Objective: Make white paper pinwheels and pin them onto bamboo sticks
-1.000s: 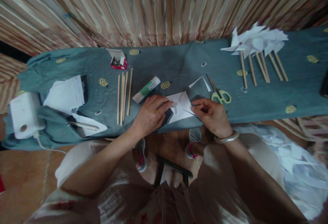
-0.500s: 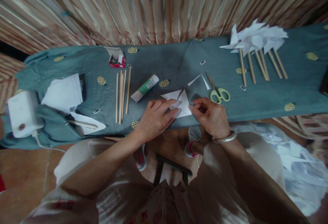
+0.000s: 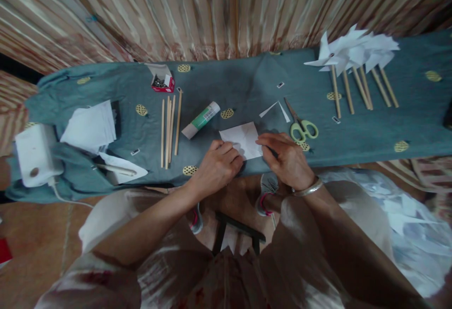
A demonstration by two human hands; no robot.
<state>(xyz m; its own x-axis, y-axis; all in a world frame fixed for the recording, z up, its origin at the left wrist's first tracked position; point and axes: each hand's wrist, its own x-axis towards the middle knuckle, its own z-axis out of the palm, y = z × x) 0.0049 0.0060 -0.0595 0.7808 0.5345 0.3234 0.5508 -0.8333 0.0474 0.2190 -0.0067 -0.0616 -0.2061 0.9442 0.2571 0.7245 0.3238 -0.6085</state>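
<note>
Grip, left hand (image 3: pixel 219 165): fingers bent over the 7 o'clock edge of a white paper square (image 3: pixel 243 134); couldn't tell whether clamped or just pressing. Grip, right hand (image 3: pixel 287 158): thumb and forefinger at the square's 3 o'clock edge, fingertips near each other; couldn't tell if they were pinched shut on it. Bracelet (image 3: pixel 309 188) on the right wrist. Square lay between both hands, near edge of the cloth-covered surface (image 3: pixel 233 83), faint crease lines visible.

Clock positions from the square: green-and-white glue stick (image 3: pixel 201 120) at 10, tilted, near left hand. Loose wooden sticks (image 3: pixel 172 132) at 9, roughly parallel. Open red box (image 3: pixel 163 85) at 10, further out, small metal bits inside. Paper stack (image 3: pixel 88 127) at 9, well apart. Two thin paper slivers (image 3: pixel 284 112) between 1 and 2. Scissors (image 3: pixel 299 125), light green handles, between 2 and 3, just beside right hand, tips toward 11. Paper pinwheels (image 3: pixel 356 54) on sticks at 2, well apart, heads overlapping. Clear bag (image 3: pixel 413 224) holding white paper pieces at 4, off the surface.
</note>
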